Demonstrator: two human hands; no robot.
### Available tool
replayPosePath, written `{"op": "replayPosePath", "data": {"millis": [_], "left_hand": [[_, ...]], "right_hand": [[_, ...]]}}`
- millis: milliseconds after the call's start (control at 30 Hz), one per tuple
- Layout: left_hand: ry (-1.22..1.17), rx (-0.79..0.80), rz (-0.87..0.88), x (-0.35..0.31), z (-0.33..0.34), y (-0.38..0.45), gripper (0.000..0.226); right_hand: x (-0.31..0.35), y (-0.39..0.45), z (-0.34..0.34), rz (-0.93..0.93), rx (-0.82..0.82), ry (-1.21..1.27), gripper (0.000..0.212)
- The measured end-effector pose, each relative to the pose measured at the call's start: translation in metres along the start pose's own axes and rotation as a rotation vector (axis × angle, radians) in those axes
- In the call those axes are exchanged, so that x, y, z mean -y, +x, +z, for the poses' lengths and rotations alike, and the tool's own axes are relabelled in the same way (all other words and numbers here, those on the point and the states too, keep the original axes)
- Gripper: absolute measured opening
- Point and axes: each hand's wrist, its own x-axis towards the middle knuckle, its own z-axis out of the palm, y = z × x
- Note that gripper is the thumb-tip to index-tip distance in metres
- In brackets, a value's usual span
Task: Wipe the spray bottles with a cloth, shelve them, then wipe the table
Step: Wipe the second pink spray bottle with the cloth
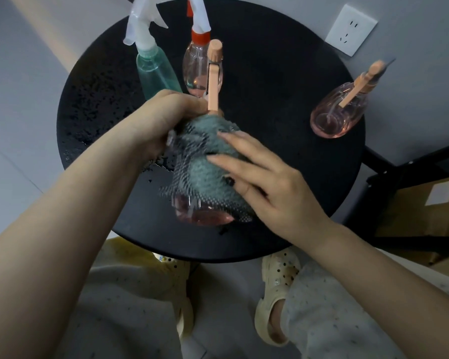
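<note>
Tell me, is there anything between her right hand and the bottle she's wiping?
Yes: the grey-green cloth lies between the right hand and the pink bottle. Its fingers press flat on the cloth, not the plastic. The left hand holds the bottle near its neck.

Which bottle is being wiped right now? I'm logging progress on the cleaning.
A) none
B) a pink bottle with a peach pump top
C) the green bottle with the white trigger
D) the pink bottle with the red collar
B: the grey cloth is wrapped round the pink bottle with the peach pump top, the left hand gripping its neck and the right hand pressing the cloth on.
</note>
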Motion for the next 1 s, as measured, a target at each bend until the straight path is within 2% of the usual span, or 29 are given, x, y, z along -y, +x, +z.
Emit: {"op": "replayPosePath", "data": {"millis": [67,167,233,400,433,500,533,600,733,833,933,1000], "left_hand": [[-0.036,-0.013,0.01,0.0,-0.003,0.001,0.013],[-0.061,-0.095,0.041,0.002,-0.003,0.003,0.023],[-0.075,-0.134,0.042,0.002,-0.003,0.001,0.029],[-0.135,-0.06,0.081,-0.003,-0.005,-0.004,0.052],[-0.129,-0.054,0.091,-0.004,-0.003,-0.006,0.051],[-0.125,-0.06,0.1,-0.006,0.003,-0.007,0.03],[-0.127,-0.067,0.098,-0.007,0.005,-0.008,0.02],[-0.113,-0.072,0.11,-0.007,0.004,-0.008,0.017],[0.043,-0.151,0.162,-0.002,0.003,-0.007,0.035],[0.012,-0.257,0.182,0.0,0.009,-0.007,0.027],[-0.025,-0.261,0.189,0.001,0.012,-0.006,0.029],[-0.079,-0.238,0.16,0.0,0.012,-0.006,0.033]], "right_hand": [[0.0,0.0,0.002,0.147,-0.037,0.189,0.037],[0.003,0.0,0.007,0.285,-0.049,0.482,0.04],[0.002,0.001,0.009,0.363,-0.044,0.578,0.046],[-0.001,0.0,0.014,0.605,0.019,0.75,0.061],[0.001,0.0,0.015,0.655,0.035,0.805,0.064],[0.003,0.0,0.016,0.727,0.037,0.922,0.068],[0.004,0.0,0.016,0.731,0.014,0.959,0.063],[0.003,0.0,0.014,0.703,-0.037,0.952,0.055],[0.003,0.002,0.013,0.639,-0.13,0.857,0.047],[0.003,0.001,0.014,0.541,-0.16,0.626,0.053],[0.0,0.001,0.01,0.459,-0.139,0.36,0.064],[-0.001,0.002,0.004,0.302,-0.102,0.26,0.066]]}}
